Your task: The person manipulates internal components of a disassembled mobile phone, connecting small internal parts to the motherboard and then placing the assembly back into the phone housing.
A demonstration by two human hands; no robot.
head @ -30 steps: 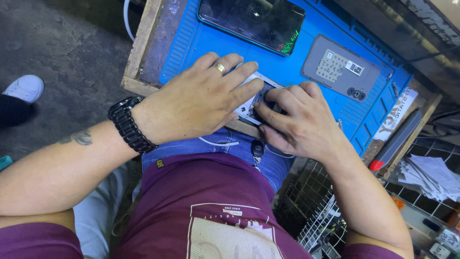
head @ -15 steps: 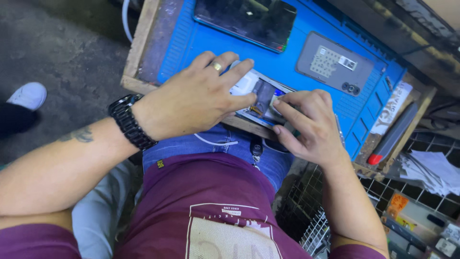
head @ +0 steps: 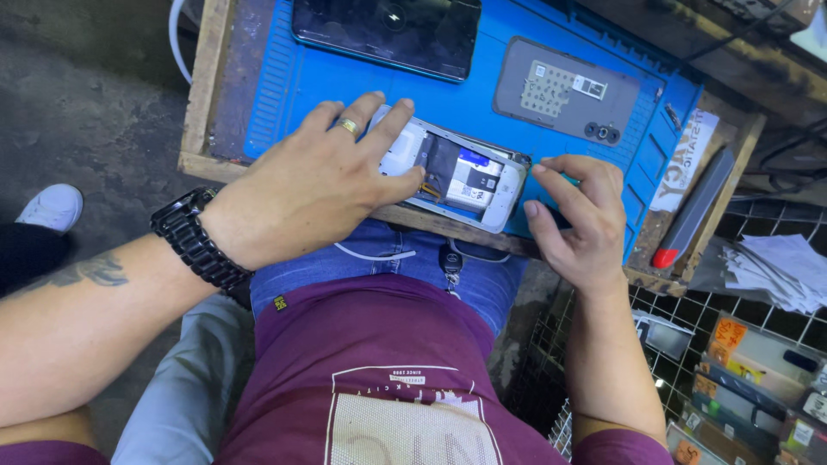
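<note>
An opened phone (head: 465,176) with its back off lies on a blue work mat (head: 293,86), its battery and inner parts showing. My left hand (head: 319,185), with a ring and a black wristwatch, lies flat over the phone's left end and holds it down. My right hand (head: 577,220) hovers just right of the phone, fingers spread and curled, with nothing visible in it. A grey phone back cover (head: 564,90) lies further back on the mat.
A dark phone (head: 388,30), screen up, lies at the mat's far edge. The mat sits in a wooden tray (head: 211,77). A grey tool with a red tip (head: 693,211) lies at the right. Wire baskets of small boxes (head: 741,370) stand lower right.
My right hand has come off the phone and moved right, which uncovers the phone's open inside. My left hand has stayed on the left end.
</note>
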